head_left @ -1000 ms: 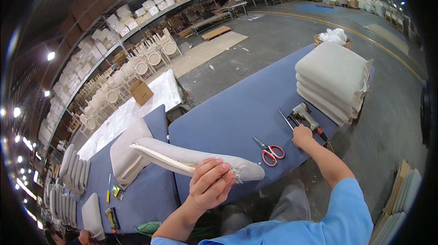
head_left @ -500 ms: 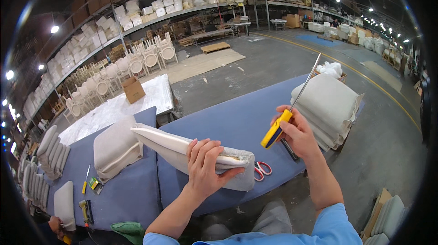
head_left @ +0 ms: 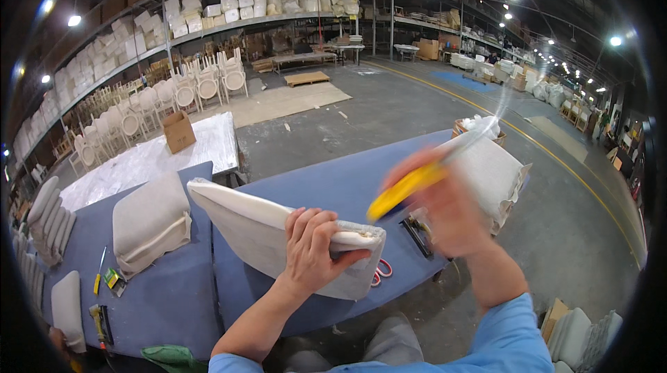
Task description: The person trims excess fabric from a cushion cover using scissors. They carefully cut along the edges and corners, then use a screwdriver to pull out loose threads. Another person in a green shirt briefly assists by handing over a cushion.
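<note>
Left hand point(head_left: 314, 251) clamped on cushion point(head_left: 271, 234) over blue counter point(head_left: 326, 192), blurred right hand point(head_left: 445, 209) closed around yellow-handled tool point(head_left: 406, 189) right of cushion

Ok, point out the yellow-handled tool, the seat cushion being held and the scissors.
yellow-handled tool point(head_left: 410, 189), head view, on the blurred yellow handle.
seat cushion point(head_left: 257, 230), head view, on its pale fabric face.
scissors point(head_left: 381, 272), head view, on the red handle loops below the cushion.
</note>
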Action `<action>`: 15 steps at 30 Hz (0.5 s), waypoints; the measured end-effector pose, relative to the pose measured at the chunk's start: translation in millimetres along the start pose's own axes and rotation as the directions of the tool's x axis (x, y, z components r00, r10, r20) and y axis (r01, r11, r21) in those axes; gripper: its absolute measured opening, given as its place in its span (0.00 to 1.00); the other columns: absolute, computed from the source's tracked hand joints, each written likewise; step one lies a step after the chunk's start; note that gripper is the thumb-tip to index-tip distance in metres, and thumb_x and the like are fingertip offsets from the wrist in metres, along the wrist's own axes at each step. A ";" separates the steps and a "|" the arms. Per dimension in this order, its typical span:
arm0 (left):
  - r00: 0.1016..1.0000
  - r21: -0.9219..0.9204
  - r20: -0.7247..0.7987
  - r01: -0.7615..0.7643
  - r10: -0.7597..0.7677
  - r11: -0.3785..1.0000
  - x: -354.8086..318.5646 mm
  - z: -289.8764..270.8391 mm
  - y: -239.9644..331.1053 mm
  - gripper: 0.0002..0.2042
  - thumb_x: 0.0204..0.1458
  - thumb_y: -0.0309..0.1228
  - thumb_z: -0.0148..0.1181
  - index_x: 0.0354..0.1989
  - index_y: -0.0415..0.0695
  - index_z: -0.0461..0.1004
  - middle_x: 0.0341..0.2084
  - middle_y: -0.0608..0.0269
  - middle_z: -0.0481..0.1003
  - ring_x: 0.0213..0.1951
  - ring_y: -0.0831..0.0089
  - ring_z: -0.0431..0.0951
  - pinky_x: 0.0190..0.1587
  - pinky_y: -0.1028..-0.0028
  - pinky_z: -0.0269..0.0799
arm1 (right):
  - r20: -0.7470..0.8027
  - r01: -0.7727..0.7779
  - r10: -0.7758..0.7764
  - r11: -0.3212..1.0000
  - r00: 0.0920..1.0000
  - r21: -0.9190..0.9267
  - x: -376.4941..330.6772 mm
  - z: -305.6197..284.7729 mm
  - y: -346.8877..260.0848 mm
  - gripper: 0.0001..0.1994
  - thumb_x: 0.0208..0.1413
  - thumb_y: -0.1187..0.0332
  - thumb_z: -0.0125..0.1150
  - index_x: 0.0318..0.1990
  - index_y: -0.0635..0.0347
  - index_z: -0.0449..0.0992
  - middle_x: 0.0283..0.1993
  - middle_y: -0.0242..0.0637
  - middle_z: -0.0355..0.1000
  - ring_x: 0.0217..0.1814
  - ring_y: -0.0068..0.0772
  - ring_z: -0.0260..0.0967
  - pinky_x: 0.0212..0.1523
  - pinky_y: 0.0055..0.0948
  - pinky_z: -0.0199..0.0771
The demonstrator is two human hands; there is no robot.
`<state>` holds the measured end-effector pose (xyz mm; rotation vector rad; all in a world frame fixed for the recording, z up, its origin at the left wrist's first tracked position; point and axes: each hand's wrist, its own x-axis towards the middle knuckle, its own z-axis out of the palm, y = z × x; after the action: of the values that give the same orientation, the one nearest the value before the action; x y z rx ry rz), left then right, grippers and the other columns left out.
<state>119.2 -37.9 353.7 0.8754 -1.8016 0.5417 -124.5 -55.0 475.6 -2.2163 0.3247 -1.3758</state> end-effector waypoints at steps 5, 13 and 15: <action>1.000 -0.050 0.012 0.003 -0.003 0.999 2.7 10.5 -3.8 0.36 0.38 0.52 0.83 0.47 0.47 0.66 0.48 0.58 0.76 0.52 0.56 0.76 0.63 0.50 0.63 | 0.114 -0.114 0.120 0.992 0.986 -0.061 2.7 4.1 2.6 0.14 0.77 0.58 0.47 0.60 0.54 0.61 0.49 0.40 0.76 0.51 0.28 0.76 0.45 0.27 0.77; 1.000 -0.077 -0.002 -0.009 0.009 0.997 4.2 11.3 -4.8 0.36 0.36 0.50 0.84 0.46 0.46 0.67 0.47 0.59 0.76 0.51 0.56 0.76 0.63 0.52 0.63 | 0.097 -0.276 0.276 0.961 0.956 -0.020 -9.1 17.1 25.8 0.10 0.75 0.70 0.44 0.59 0.52 0.59 0.49 0.38 0.75 0.48 0.25 0.75 0.36 0.23 0.74; 1.000 -0.047 0.002 0.001 -0.001 0.999 5.8 10.1 -7.6 0.36 0.36 0.50 0.84 0.45 0.46 0.67 0.47 0.59 0.76 0.51 0.56 0.75 0.64 0.52 0.62 | -0.014 -0.253 0.260 0.952 0.966 0.174 11.3 0.1 17.2 0.12 0.73 0.74 0.46 0.59 0.52 0.58 0.48 0.37 0.74 0.43 0.24 0.74 0.35 0.22 0.73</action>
<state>117.8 -51.7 354.9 0.8446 -1.8089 0.4959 -118.1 -74.5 475.0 -1.9344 0.4716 -1.2546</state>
